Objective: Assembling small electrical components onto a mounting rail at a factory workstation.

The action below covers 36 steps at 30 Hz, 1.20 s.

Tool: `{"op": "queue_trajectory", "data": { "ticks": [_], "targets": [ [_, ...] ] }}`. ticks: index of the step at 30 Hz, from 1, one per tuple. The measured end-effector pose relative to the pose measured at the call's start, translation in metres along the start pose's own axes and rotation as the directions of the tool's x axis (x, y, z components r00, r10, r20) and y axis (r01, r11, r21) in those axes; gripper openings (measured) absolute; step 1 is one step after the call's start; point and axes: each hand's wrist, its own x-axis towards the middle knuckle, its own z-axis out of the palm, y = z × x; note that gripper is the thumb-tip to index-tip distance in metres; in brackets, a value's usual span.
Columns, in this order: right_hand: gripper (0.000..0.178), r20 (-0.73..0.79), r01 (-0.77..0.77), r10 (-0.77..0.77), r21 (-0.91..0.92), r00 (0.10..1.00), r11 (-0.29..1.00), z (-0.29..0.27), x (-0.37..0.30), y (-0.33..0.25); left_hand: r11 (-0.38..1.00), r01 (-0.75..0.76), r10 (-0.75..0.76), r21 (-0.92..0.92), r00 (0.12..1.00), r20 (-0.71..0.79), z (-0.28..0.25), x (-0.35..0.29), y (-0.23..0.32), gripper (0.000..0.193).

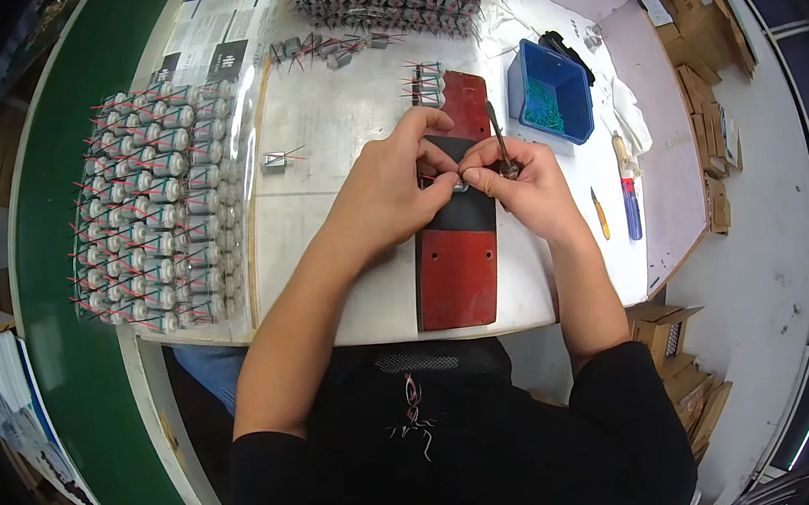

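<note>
1. Your left hand (pixel 389 191) pinches a small motor (pixel 457 185) over the red jig (pixel 459 257); a slackened pinch could drop it.
2. Your right hand (pixel 527 187) grips tweezers (pixel 499 136); a slip may bend the thin leads.

Bare white table (pixel 335 133) left of hands — blue bin (pixel 553 90) crowds right.

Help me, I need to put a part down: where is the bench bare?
Bare: between the motor tray and the left hand, around one loose motor; also right of the blue bin. Crowded: by the red plate and right hand.
</note>
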Motion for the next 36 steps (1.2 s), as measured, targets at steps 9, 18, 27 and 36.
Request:
{"op": "queue_trajectory", "data": {
  "ticks": [9,18,27,36],
  "targets": [
    [0.01,-0.071,-0.012,0.014,0.023,0.997,1.0,0.007,0.001,-0.002,0.971,-0.207,0.214,0.118,0.976,-0.051,0.0,-0.003,0.003,0.066],
    [0.011,-0.075,0.027,-0.026,0.018,0.997,0.999,0.004,0.005,-0.003,0.973,-0.207,0.209,0.102,0.978,-0.007,-0.004,0.003,0.009,0.063],
    [0.012,-0.113,0.039,-0.034,0.034,0.993,0.999,0.005,0.004,-0.009,0.965,-0.223,0.234,0.134,0.97,-0.067,0.005,0.008,0.01,0.068],
    [0.014,-0.078,0.03,-0.033,-0.036,0.996,0.999,-0.003,0.006,-0.007,0.968,-0.245,0.248,0.051,0.966,-0.07,0.006,0.008,0.004,0.064]
  ]
}}
